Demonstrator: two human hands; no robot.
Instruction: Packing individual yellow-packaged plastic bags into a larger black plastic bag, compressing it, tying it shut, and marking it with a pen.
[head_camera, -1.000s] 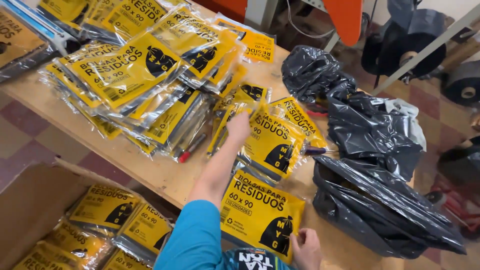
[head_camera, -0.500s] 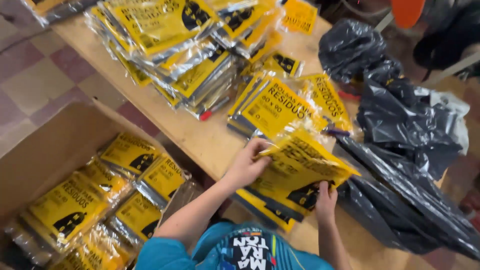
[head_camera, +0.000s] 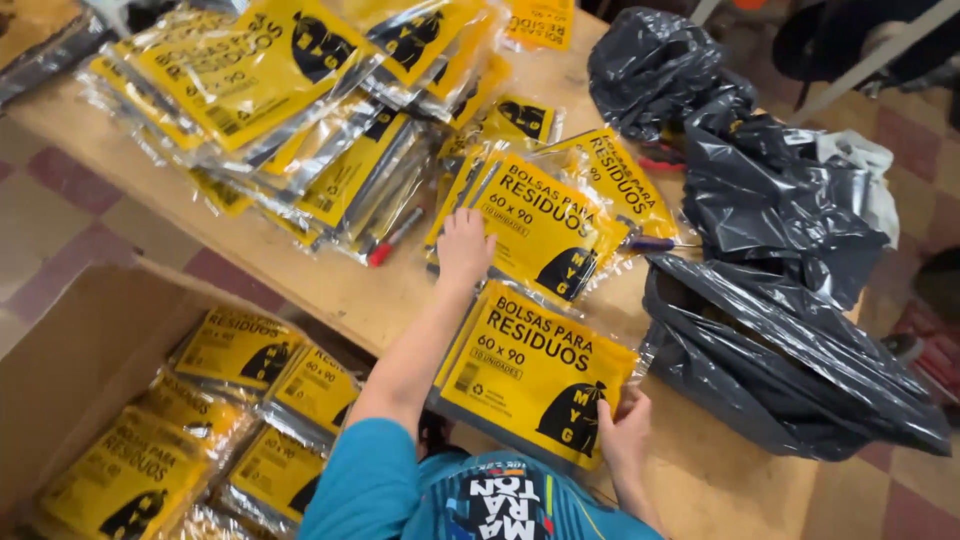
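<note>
In the head view, the left hand (head_camera: 466, 246) lay flat, fingers spread, on a yellow plastic packet of refuse bags (head_camera: 545, 225) at the frame's centre. The right hand (head_camera: 626, 436), lower right of centre, pinched the edge of another yellow packet (head_camera: 530, 372) lying on the wooden table (head_camera: 330, 285). Crumpled black plastic bags (head_camera: 790, 330) lay right; a cardboard box (head_camera: 70, 360) sat lower left.

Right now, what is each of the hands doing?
Left hand: open, fingers flat on a yellow packet on the table.
Right hand: gripping the near edge of the front yellow packet.
</note>
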